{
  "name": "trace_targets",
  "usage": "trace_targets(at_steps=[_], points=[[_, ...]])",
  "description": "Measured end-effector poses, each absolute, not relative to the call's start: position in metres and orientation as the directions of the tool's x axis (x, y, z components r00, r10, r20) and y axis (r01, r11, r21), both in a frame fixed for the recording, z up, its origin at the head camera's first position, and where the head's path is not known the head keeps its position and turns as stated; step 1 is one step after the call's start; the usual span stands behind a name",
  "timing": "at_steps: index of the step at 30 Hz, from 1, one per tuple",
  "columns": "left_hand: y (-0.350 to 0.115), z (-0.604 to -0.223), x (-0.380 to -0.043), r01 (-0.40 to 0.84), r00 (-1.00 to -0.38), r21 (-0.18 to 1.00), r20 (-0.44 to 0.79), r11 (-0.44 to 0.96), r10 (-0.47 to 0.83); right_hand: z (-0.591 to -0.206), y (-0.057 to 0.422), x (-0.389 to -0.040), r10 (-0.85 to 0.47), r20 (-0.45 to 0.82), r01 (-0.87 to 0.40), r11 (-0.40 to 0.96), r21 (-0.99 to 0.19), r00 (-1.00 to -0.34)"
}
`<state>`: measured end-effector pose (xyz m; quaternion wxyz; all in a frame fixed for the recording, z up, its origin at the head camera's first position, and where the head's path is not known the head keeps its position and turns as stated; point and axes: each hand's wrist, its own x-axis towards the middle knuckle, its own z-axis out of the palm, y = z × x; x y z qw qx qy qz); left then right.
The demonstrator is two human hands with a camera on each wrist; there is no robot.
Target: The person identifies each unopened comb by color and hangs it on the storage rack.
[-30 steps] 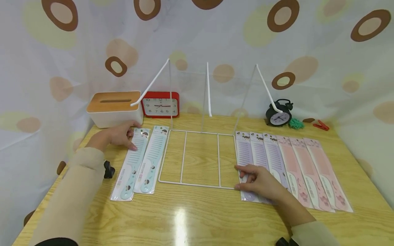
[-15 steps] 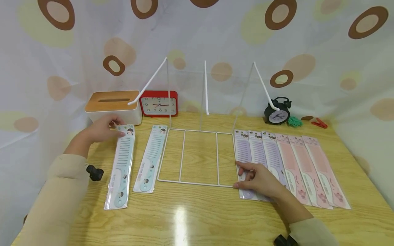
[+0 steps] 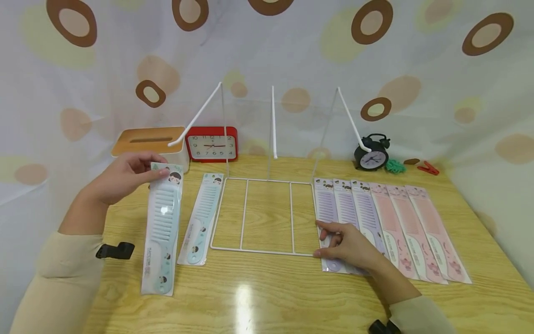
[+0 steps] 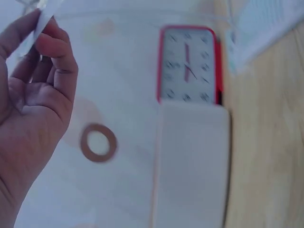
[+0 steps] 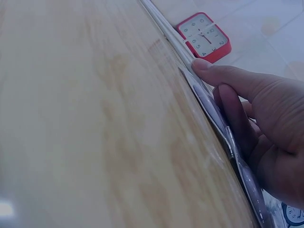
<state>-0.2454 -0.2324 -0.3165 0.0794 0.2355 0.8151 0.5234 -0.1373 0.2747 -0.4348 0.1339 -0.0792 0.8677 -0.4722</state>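
Pinching blue comb (image 3: pixel 162 232) by far end in left hand (image 3: pixel 118 180), left of wire rack (image 3: pixel 267 252); touching rack's right edge with right hand (image 3: pixel 351 247), spread between thumb and forefinger.

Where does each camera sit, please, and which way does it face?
Head: on the head, facing forward and down at the wire rack; the left hand, right hand and sleeves show.
Left wrist: on that wrist, facing the red clock and white box; only the left hand shows, pinching a comb packet.
Right wrist: on that wrist, facing across the tabletop; only the right hand shows.
Both wrist views share the red clock.
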Motion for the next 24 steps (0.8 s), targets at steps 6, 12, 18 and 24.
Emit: trace_targets(at_steps=[6,12,18,24], points=[[-0.216,-0.292,-0.218,0.469,-0.656,0.875,0.438,-0.123,0.614,-0.434,0.275,-0.137,-0.262,-0.167,-0.002,0.542,-0.84,-0.951],[-0.194,-0.264,-0.199,0.548,-0.613,0.767,0.64,-0.334,0.463,-0.435,0.275,-0.138,-0.252,-0.17,0.0,0.561,-0.828,-0.953],[-0.183,-0.252,-0.202,0.491,-0.674,0.754,0.646,-0.436,0.358,-0.435,0.275,-0.138,-0.246,-0.174,0.006,0.564,-0.826,-0.954],[-0.179,-0.254,-0.202,0.447,-0.702,0.773,0.615,-0.45,0.359,-0.436,0.276,-0.139,-0.262,-0.167,-0.008,0.557,-0.831,-0.95]])
